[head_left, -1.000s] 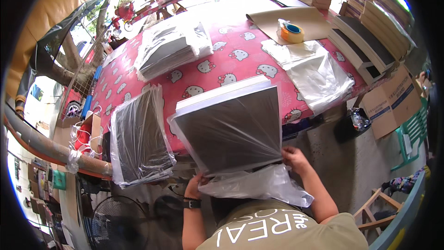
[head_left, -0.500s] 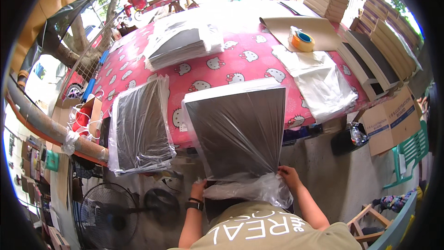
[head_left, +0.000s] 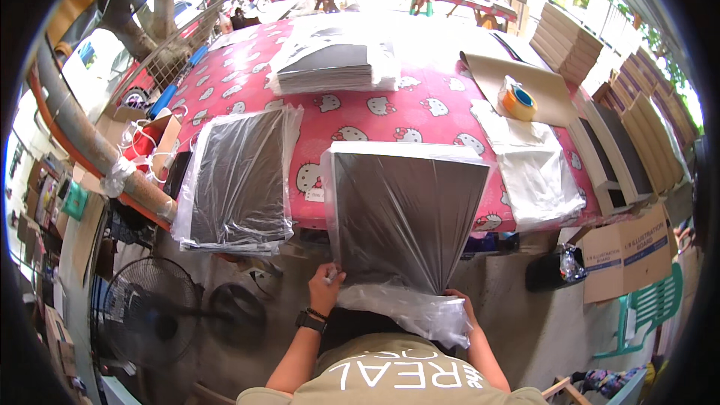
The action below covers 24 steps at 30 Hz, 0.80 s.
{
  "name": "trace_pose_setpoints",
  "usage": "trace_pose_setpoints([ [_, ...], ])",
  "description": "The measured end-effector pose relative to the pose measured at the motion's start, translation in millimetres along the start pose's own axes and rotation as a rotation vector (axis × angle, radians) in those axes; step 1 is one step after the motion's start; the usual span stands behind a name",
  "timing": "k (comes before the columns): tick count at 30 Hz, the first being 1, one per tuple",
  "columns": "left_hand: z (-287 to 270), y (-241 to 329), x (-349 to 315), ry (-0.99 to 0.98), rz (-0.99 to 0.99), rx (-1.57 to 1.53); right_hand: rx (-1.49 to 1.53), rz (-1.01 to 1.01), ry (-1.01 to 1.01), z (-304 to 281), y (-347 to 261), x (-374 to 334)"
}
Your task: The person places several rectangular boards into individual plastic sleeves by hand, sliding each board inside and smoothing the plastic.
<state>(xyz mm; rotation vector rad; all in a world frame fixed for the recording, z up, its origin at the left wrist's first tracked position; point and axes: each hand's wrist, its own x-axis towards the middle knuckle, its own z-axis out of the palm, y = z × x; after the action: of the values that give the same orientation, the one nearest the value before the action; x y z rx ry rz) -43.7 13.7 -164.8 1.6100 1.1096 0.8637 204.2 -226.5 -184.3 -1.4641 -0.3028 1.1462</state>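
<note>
A black board point(head_left: 405, 214) with a pale far edge lies in a clear plastic bag, jutting over the table's near edge toward me. The bag's loose mouth point(head_left: 397, 306) bunches up crumpled against my shirt. At its near left corner my left hand point(head_left: 325, 286), with a dark band and watch at the wrist, is closed on a pinch of plastic. My right hand point(head_left: 459, 307) is closed around the bag's near right corner, where taut creases gather; some of its fingers are hidden by the film.
Left of the board lies another bagged black board point(head_left: 241, 180). Farther back stands a stack of black sheets point(head_left: 326, 71). White plastic bags point(head_left: 536, 172), an orange tape roll point(head_left: 517, 101) and brown paper point(head_left: 555, 97) lie rightward. A fan point(head_left: 146, 311) stands on the floor at left.
My left hand has moved up the bag's left side and grips plastic there. My right hand sits lower at the right corner. The whole view has shifted slightly.
</note>
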Motion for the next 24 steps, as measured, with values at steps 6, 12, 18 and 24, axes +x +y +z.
trace_pose_setpoints([
  [6,4,6,0,0.11,0.175,0.009,0.393,0.22,0.065,-12,16,3],
  [12,-4,14,4,-0.012,0.334,0.163,-0.211,-0.162,0.005,-44,65,31],
  [18,-9,99,20,0.03,0.259,-0.354,-0.26,-0.532,-0.014,-23,-28,40],
  [24,-21,158,51,0.09,0.076,-0.95,0.556,-0.856,-0.596,54,-193,29],
])
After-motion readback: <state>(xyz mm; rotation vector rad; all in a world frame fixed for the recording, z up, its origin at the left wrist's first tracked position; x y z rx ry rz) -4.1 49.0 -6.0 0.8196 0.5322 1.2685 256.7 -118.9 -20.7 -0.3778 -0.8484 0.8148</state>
